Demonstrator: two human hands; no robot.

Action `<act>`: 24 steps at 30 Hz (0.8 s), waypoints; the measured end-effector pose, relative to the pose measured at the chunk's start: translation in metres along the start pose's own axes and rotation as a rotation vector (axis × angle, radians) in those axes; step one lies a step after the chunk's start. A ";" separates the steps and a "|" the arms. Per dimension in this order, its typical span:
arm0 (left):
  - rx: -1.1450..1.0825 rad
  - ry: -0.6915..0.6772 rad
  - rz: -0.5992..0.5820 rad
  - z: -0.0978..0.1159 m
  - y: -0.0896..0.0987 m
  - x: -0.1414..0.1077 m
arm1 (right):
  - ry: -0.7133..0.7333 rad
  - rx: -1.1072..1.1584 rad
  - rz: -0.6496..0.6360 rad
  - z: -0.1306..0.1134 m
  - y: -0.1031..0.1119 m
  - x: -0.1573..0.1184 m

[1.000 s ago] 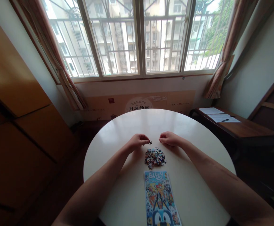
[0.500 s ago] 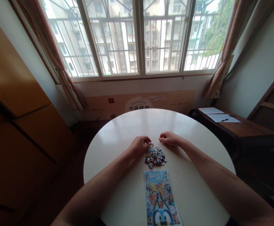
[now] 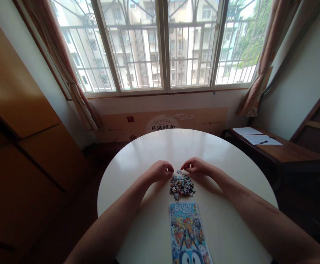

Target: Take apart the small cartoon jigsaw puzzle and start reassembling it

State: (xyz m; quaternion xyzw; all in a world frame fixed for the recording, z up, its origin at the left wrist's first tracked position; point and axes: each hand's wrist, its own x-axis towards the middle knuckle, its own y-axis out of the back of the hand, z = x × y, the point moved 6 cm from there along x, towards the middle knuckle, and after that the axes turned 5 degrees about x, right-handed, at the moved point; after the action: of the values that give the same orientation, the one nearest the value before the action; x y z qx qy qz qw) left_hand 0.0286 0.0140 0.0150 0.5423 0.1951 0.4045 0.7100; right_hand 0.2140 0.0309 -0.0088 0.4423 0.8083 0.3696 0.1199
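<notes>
A heap of small jigsaw puzzle pieces (image 3: 182,186) lies on the round white table (image 3: 138,154). At its far edge sits a loose puzzle piece (image 3: 179,172), between my two hands. My left hand (image 3: 160,171) rests on the left with its fingers curled and tips brought together; anything tiny between them is too small to see. From the right, my right hand (image 3: 196,166) reaches toward the loose piece, index finger extended close to it and the other fingers bent. Nearer to me lies a picture sheet (image 3: 189,233) printed "BLUEY" with many cartoon characters.
A brown side table (image 3: 294,154) with papers (image 3: 261,139) and a pen stands at the right. Wooden cabinets (image 3: 19,157) line the left. Beyond the table are a printed carton (image 3: 140,124) and a barred window (image 3: 190,55) with curtains.
My left hand has drawn back slightly left from the loose piece, which now shows more fully. My right hand has moved left toward it. The view has tipped up slightly.
</notes>
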 end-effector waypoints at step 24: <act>-0.041 -0.160 -0.133 0.013 -0.001 -0.005 | -0.039 -0.182 0.159 0.002 0.011 -0.001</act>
State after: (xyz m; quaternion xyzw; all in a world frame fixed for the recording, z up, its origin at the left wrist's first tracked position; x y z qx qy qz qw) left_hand 0.0352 0.0018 0.0182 0.5439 0.1651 0.3158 0.7597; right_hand 0.2228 0.0343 -0.0021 0.4993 0.7313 0.4412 0.1457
